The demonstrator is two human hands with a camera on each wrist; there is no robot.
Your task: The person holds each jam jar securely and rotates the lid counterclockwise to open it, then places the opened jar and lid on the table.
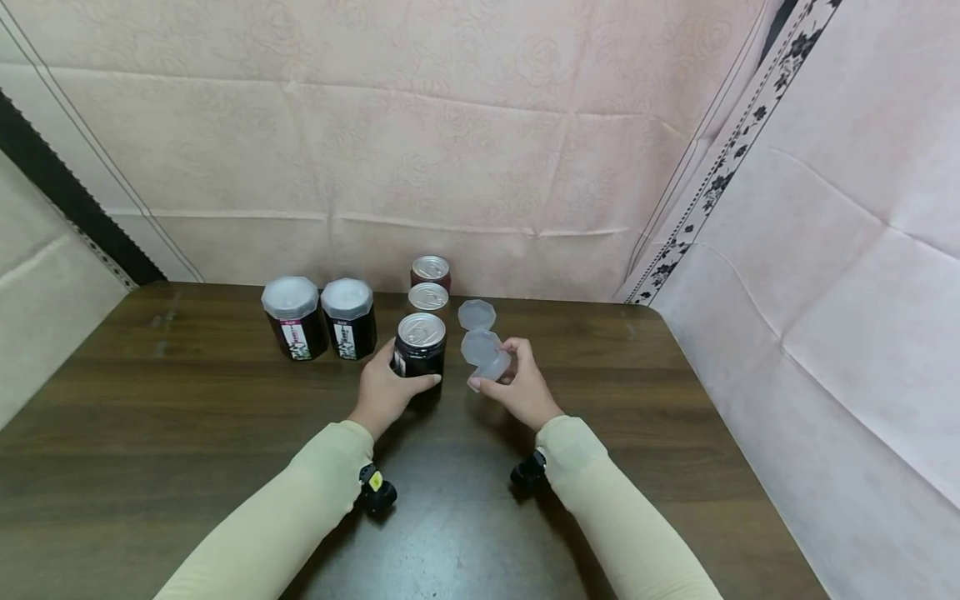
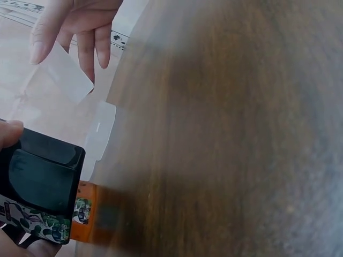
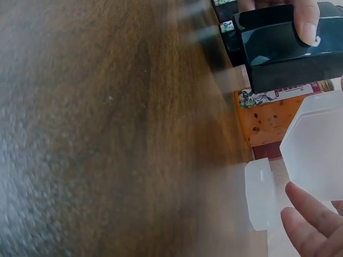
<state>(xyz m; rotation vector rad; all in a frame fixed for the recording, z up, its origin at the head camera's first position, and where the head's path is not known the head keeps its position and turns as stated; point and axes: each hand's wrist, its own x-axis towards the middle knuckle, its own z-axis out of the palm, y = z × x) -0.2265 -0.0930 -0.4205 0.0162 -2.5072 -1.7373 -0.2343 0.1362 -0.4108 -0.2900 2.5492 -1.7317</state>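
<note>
My left hand (image 1: 388, 392) grips a dark jar (image 1: 419, 343) with a silver pull-tab top, standing on the wooden table (image 1: 187, 433). In the left wrist view the same dark jar (image 2: 37, 187) fills the lower left. My right hand (image 1: 517, 385) holds a translucent plastic lid (image 1: 483, 350) just right of the jar, off the table. The lid (image 3: 316, 147) shows large in the right wrist view. A second translucent lid (image 1: 477, 315) lies flat on the table behind it.
Two more open-topped jars (image 1: 429, 296) (image 1: 431, 270) stand in a row behind the held one. Two dark jars with lids on (image 1: 293, 317) (image 1: 348, 317) stand to the left. Pale cloth walls (image 1: 825, 275) close the back and right.
</note>
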